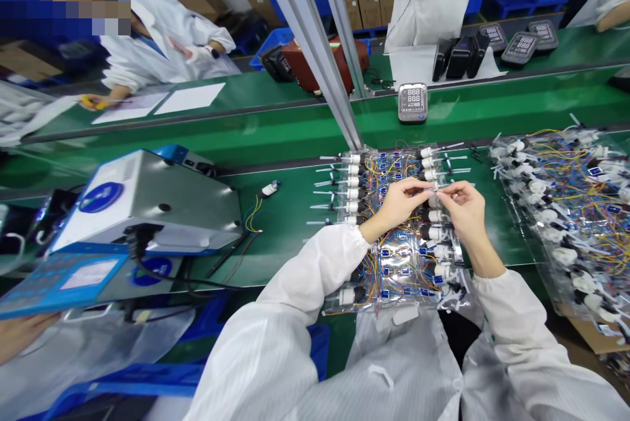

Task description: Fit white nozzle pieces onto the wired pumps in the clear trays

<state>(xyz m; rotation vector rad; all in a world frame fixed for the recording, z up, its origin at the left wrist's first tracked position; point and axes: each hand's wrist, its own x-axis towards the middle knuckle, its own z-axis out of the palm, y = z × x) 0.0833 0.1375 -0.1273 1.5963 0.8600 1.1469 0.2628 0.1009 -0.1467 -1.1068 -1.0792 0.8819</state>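
Head view shows your left hand [401, 203] and right hand [463, 208] pinched narrow on a small white part [435, 189] at the right row of the clear tray [396, 252], where motors [434, 233] lie wires [370, 175] inward, probably leaving their outer ends easy to reach.

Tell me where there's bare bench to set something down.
Bare green bench lies between the loose wired part and the rows of wired parts, and between those rows and the wired pile at right. The green strip right of the lone display looks bare too. Crowded: the rows and the pile.
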